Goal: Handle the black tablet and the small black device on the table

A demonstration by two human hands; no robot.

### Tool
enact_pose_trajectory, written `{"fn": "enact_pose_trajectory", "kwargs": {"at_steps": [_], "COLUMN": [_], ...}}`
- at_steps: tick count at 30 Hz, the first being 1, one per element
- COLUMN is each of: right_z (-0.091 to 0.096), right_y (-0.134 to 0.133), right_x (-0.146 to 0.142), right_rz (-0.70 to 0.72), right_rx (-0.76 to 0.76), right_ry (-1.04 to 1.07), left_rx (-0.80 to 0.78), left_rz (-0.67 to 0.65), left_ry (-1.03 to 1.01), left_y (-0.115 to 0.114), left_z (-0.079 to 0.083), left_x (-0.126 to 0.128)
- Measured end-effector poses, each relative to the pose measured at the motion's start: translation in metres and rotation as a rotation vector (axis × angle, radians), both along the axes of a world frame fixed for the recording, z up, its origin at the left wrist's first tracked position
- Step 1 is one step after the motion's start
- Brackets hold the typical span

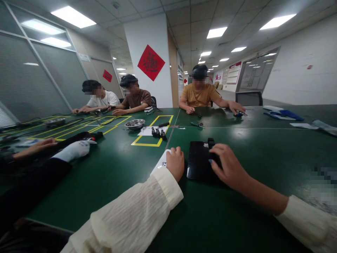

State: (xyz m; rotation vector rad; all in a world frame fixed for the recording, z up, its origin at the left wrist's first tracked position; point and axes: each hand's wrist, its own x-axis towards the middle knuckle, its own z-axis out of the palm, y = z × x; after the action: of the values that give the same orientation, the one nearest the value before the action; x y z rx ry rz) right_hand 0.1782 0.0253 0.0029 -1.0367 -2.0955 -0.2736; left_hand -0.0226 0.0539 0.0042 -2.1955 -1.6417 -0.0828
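- The right grip (228, 165) has its fingers bent, with thumb and fingers apart. The fingertips touch, or almost touch, the small black piece (211, 142); if they squeeze it, I cannot tell, because the hand hides a part.
- This small black piece is just beyond the fingers of the right grip, at the far edge of the black panel (196, 165).
- The black panel lies flat on the worktop (252, 154), partly under the right grip and to the right of the left grip.
- The left grip (175, 162) has curled fingers and rests at the white card (158, 166), which shows a handwritten mark; whether it pinches the card, I cannot tell.
- Done, as it seems: the panel and the card lie near both grips, and the right grip is already at the piece.
- Left, in my judgement: the handling of the piece is not finished, since the right grip is not clear of it. How much remains, I cannot tell.
- Beyond the left grip there are some black parts (158, 133), well apart from it, and a metal bowl (135, 124) farther left.
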Motion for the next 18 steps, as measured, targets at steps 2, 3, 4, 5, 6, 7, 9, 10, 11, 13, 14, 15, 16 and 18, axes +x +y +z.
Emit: {"fn": "enact_pose_trajectory", "kwargs": {"at_steps": [2,3,4,5,6,7,9,10,11,13,14,15,16,18], "right_z": [-0.004,-0.008,-0.012,-0.016,-0.019,-0.022,-0.025,-0.026,-0.026,-0.025,-0.025,-0.026,-0.026,-0.029], "right_y": [-0.015,-0.018,-0.017,-0.014,-0.008,-0.002,0.010,0.014,0.018,0.022,0.024,0.026,0.028,0.036], "right_x": [-0.020,-0.030,-0.038,-0.045,-0.049,-0.051,-0.046,-0.040,-0.032,-0.014,-0.004,0.006,0.015,0.034], "right_rz": [0.111,0.105,0.080,0.051,0.029,0.022,0.039,0.057,0.073,0.067,0.046,0.013,-0.031,-0.133], "right_rx": [-0.102,-0.157,-0.201,-0.238,-0.271,-0.300,-0.342,-0.353,-0.360,-0.374,-0.385,-0.399,-0.417,-0.449], "right_ry": [-0.189,-0.244,-0.270,-0.279,-0.278,-0.278,-0.278,-0.273,-0.263,-0.238,-0.229,-0.225,-0.228,-0.241], "left_rx": [0.003,0.005,0.005,0.005,0.003,0.000,-0.008,-0.011,-0.013,-0.014,-0.013,-0.011,-0.010,-0.006], "left_rz": [-0.002,-0.004,-0.006,-0.006,-0.005,-0.004,0.001,0.004,0.005,0.007,0.008,0.009,0.010,0.010], "left_ry": [0.004,0.003,0.001,-0.003,-0.006,-0.009,-0.011,-0.010,-0.008,-0.004,0.000,0.004,0.007,0.010], "left_y": [-0.001,-0.001,-0.002,-0.002,-0.002,-0.002,-0.001,-0.001,-0.001,0.000,0.000,0.000,0.001,0.001], "left_z": [0.001,0.001,0.001,0.001,0.001,0.001,0.000,0.000,0.000,-0.001,-0.001,-0.001,-0.001,-0.001], "left_x": [0.000,0.001,0.001,0.000,0.000,0.000,-0.001,-0.001,-0.001,-0.001,-0.001,-0.001,-0.001,-0.001]}}
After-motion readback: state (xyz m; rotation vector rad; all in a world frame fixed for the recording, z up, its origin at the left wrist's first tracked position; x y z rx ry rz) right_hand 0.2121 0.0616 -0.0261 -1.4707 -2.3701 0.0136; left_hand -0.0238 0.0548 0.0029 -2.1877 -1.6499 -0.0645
